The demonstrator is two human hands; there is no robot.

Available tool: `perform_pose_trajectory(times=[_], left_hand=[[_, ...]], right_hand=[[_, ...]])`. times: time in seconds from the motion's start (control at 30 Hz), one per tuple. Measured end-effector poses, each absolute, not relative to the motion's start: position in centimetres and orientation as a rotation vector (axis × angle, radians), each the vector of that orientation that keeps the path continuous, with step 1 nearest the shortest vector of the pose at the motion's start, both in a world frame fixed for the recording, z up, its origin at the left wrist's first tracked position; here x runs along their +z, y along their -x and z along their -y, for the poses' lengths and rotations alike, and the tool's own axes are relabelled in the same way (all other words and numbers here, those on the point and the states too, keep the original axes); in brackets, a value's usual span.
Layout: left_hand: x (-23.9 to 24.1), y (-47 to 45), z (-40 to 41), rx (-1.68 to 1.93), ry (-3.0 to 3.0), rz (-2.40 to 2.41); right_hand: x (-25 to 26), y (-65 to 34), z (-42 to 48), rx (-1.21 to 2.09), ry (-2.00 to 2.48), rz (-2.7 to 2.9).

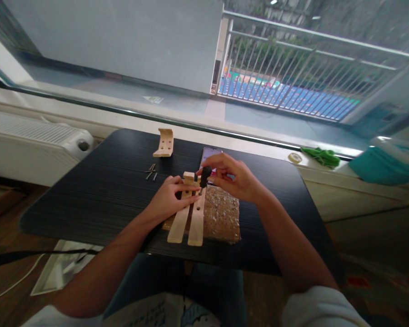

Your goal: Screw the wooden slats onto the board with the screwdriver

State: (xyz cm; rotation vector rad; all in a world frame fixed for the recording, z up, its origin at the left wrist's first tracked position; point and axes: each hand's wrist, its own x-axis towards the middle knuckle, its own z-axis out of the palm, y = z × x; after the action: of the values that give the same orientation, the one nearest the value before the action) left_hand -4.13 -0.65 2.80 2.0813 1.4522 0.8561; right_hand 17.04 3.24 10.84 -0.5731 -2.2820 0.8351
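My right hand (233, 177) is closed on the black handle of a screwdriver (206, 175), which stands nearly upright with its shaft down at the right-hand wooden piece (196, 227). Fingers of my left hand (172, 195) lie across that piece and the left-hand wooden piece (179, 227), pressing them down near the shaft. Both pale pieces are long and flared toward me, with dark holes. Beneath them is a brown block wrapped in bubble wrap (223, 215). The screw tip, if any, is hidden by my fingers.
A curved wooden part with holes (166, 143) stands at the back of the black table (122, 181). Several screws (151, 171) lie nearer me. A phone (211, 154) is partly behind my right hand. On the sill are tape (295, 157), a green cloth (322, 156) and a teal container (385, 163).
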Motion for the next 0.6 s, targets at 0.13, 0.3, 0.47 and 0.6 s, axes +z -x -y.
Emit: perform_pose_trajectory(times=[0.13, 0.3, 0.47, 0.6], left_hand=[[2.76, 4.17, 0.65, 0.864, -2.079, -1.449], [2.83, 4.19, 0.68, 0.854, -2.088, -1.443], [3.01, 4.12, 0.72, 0.859, -2.101, -1.435], [2.88, 4.15, 0.70, 0.872, -2.107, -1.420]], right_hand=[[11.00, -17.14, -3.42, 0.751, 0.563, 2.345], [11.13, -17.28, -3.45, 0.738, 0.564, 2.348], [11.40, -17.49, -3.37, 0.725, 0.564, 2.338], [11.55, -17.49, -3.34, 0.696, 0.576, 2.333]])
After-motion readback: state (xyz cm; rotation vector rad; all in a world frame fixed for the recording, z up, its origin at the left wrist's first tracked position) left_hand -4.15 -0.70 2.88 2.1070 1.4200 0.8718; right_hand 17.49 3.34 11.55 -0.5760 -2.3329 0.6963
